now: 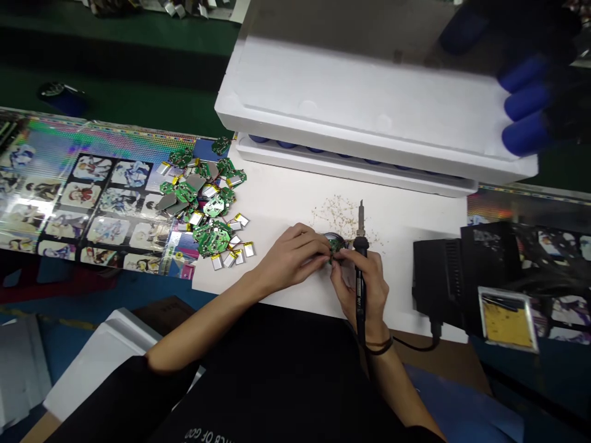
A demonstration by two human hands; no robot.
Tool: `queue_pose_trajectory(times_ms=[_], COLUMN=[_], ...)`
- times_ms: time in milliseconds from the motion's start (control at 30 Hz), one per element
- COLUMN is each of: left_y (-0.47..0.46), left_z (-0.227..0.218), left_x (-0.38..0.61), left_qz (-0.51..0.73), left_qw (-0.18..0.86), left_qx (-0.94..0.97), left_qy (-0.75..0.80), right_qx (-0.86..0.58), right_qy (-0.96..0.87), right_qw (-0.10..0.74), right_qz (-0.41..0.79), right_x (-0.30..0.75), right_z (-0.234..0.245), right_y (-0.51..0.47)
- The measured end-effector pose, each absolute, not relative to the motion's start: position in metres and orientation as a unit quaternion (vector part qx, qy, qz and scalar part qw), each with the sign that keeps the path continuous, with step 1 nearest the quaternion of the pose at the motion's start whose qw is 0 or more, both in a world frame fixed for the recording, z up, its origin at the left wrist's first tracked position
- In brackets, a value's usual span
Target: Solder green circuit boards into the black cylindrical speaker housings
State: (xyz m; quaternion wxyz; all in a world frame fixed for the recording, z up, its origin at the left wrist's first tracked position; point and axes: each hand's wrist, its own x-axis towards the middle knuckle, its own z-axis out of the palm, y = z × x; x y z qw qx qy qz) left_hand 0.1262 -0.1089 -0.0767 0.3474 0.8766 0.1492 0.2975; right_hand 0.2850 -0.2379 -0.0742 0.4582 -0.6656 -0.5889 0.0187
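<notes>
My left hand (295, 255) reaches in from the left, its fingertips pinched on the edge of a small round circuit board (334, 242) with a dark rim. From the other side, my right hand (367, 280) meets it, thumb and forefinger at the same board. A black soldering iron (360, 289) rests in the right hand too, its metal tip pointing away from me and touching nothing. The fingers cover much of the board. Behind it, tiny pale bits (339, 211) lie scattered on the white work sheet (272, 203).
Left of my hands is a pile of green circuit boards (215, 237) with silver battery packs. White foam trays (360, 104) stand stacked at the back, blue cylinders beside them. To the right sit a black box (436, 277) with a cable and a yellow sponge tray (508, 321).
</notes>
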Motion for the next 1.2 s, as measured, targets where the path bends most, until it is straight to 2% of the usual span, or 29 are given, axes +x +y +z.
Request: queue_pose_trajectory(times_ms=[233,400,467,700,1200], left_y=[-0.108,-0.111,-0.111,-0.107,-0.104], left_z=[-0.064,-0.057,-0.053,-0.043,-0.041], left_x=[0.126,0.128,0.128,0.128,0.131], left_qz=[0.242,0.231,0.211,0.148,0.147], left_qw=[0.294,0.281,0.279,0.245,0.252], left_qx=[0.914,0.920,0.924,0.947,0.946], left_qy=[0.142,0.147,0.155,0.147,0.143], right_qx=[-0.666,-0.630,-0.626,-0.720,-0.691], right_qy=[-0.558,-0.436,-0.396,-0.452,-0.543], right_qw=[0.493,0.637,0.666,0.527,0.476], right_qz=[0.049,0.084,0.086,0.025,0.028], right_x=[0.294,0.295,0.299,0.312,0.310], right_z=[-0.071,-0.060,-0.056,-0.054,-0.050], right_y=[-0.256,-0.272,-0.281,-0.324,-0.309])
